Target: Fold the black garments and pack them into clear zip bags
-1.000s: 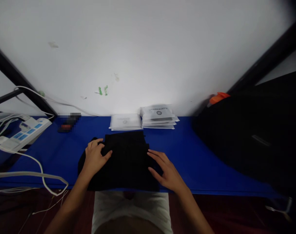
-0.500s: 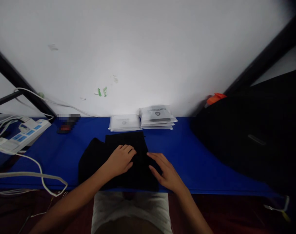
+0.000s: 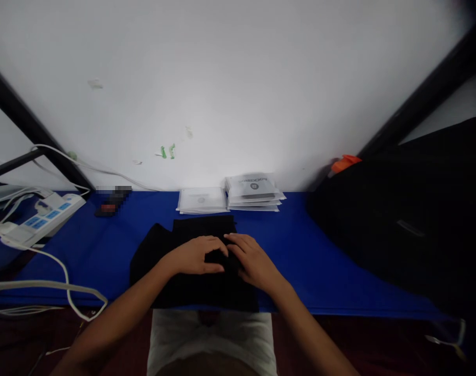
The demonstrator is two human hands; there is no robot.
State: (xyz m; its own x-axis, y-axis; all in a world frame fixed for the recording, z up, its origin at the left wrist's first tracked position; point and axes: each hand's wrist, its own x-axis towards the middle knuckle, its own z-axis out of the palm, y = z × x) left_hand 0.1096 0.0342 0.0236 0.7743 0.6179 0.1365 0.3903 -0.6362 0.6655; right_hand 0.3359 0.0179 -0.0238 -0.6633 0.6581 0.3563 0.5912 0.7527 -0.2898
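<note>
A black cloth item [image 3: 206,292], probably a folded garment, lies on the blue table in front of me. My left hand [image 3: 200,255] rests on its middle, with the fingers curved and the thumb held apart from them. My right hand [image 3: 255,261] touches the cloth's right part, fingers stretched toward the left hand's fingertips; its thumb is partly hidden. Neither hand visibly grips the cloth. Just behind it lie a flat white pouch [image 3: 202,200] and a stack of printed white pouches [image 3: 255,186].
On the left, a white power strip [image 3: 44,219] with several cables sits on the blue table [image 3: 300,271]. A dark object with a red patch [image 3: 108,208] lies near the wall. Black material [image 3: 379,230] is heaped at the right, beside something orange [image 3: 345,163].
My right hand has moved left from the cloth's right edge onto the cloth, close to my left hand. My left hand has lowered slightly, its thumb now further from the fingers.
</note>
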